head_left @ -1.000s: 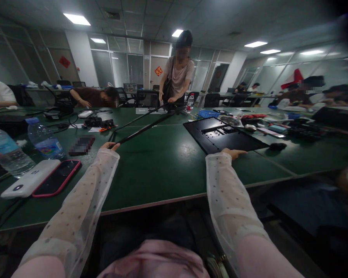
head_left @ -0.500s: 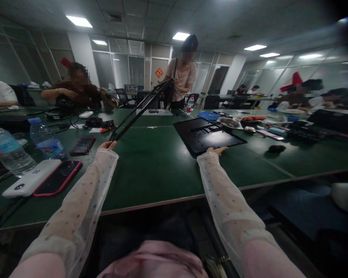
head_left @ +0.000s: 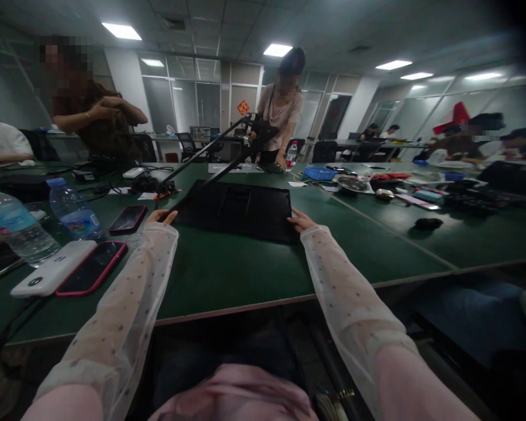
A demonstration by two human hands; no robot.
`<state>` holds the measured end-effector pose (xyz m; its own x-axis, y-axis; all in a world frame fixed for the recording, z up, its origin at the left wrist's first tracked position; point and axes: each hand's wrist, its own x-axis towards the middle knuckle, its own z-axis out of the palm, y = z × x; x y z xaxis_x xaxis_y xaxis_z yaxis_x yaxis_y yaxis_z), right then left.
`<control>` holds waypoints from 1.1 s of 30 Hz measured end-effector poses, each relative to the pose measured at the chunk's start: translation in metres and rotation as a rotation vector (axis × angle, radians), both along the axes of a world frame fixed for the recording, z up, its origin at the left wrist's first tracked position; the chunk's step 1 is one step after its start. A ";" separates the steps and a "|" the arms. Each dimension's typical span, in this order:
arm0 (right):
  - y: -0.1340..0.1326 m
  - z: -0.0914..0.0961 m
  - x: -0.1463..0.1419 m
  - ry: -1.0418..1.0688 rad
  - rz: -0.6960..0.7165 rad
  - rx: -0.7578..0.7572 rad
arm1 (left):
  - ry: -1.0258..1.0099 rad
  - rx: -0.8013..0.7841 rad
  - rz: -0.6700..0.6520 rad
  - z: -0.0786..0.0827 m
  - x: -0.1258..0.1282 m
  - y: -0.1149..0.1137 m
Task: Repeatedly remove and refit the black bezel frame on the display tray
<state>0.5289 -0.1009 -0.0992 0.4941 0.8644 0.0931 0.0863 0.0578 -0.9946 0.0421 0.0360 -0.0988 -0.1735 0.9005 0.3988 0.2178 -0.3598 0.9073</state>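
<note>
My left hand is closed on the near end of a long, thin black frame, whose two bars slant up and away from me. Its far end is hard to tell apart from dark things by the standing person. A flat black rectangular panel with a raised part in its middle lies below and beside the bars, partly behind them. On the panel's right edge, my right hand grips with thumb and fingers.
Left of me are water bottles, a white power bank and phones. A person stands across the green table, a hand down on it. Another person stands at left. A blue basket and a metal bowl sit right.
The panel has moved left and turned, from the right side to under the bars, with my right hand. The bars now spread apart. The person at left has stood up; the one opposite reaches down.
</note>
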 end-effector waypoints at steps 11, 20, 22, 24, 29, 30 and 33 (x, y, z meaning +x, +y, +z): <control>0.002 0.028 0.017 -0.017 -0.200 0.114 | 0.375 0.063 0.001 0.007 0.005 -0.015; 0.013 0.008 0.005 -0.234 -0.210 0.000 | 0.684 0.144 -0.041 -0.007 0.006 -0.008; 0.019 -0.002 0.003 -0.414 -0.301 0.014 | 0.697 0.106 -0.050 -0.012 0.005 -0.003; 0.019 -0.009 0.001 -0.543 -0.347 -0.001 | 0.713 0.054 -0.068 -0.015 0.005 0.000; 0.012 -0.017 -0.002 -0.678 -0.387 -0.125 | 0.747 -0.017 -0.131 -0.015 0.006 -0.001; 0.011 -0.018 -0.002 -0.688 -0.385 -0.135 | 0.748 -0.026 -0.147 -0.015 0.006 -0.002; 0.012 -0.022 -0.004 -0.695 -0.389 -0.143 | 0.758 -0.028 -0.163 -0.015 0.007 -0.004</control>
<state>0.5248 -0.0888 -0.1213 0.6315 0.6695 0.3912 0.6753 -0.2268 -0.7018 0.0487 0.0320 -0.1140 0.2727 0.9029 0.3322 0.7293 -0.4192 0.5408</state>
